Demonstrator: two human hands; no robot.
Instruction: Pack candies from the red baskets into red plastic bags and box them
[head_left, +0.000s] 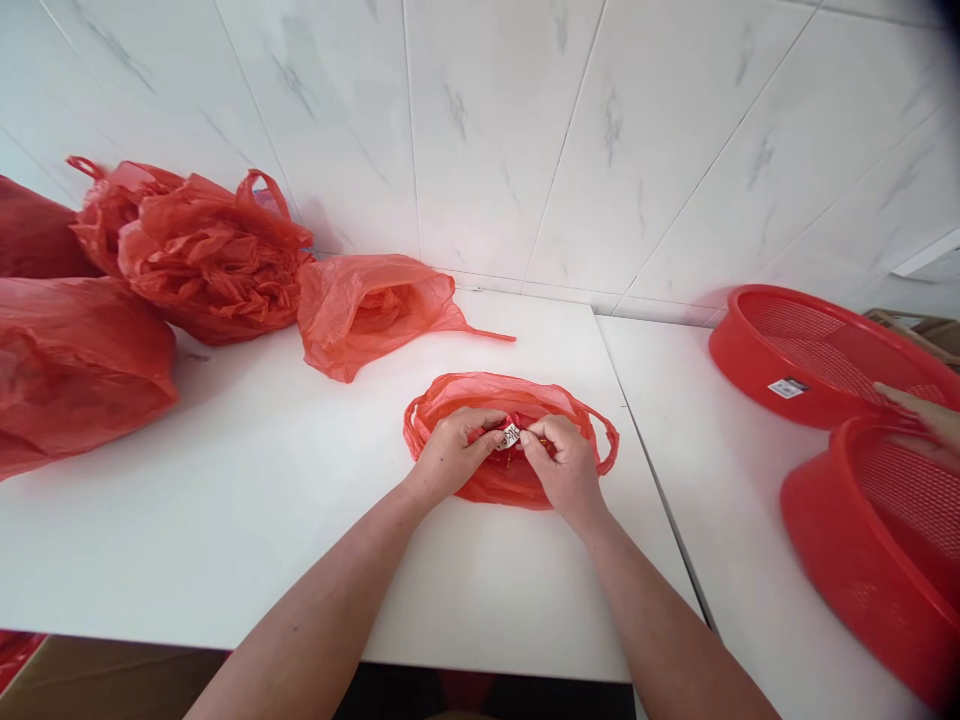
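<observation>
Both our hands [564, 468] pinch a printed piece [509, 436] near bench's [262, 500] right edge; slack grip may drop it in bag [517, 492].

Open bag [491, 492]: thin crinkly plastic, semi-glossy. Tbl [262, 540] under bag: smooth, white. Basket [757, 370] right of bag: glossy plastic w/ mesh.

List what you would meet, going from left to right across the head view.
Bulging red bag → crumpled red bag → red bag with its mouth open → low red bag, with left hand, small printed piece and right hand in order above it → red basket with white sticker.
</observation>
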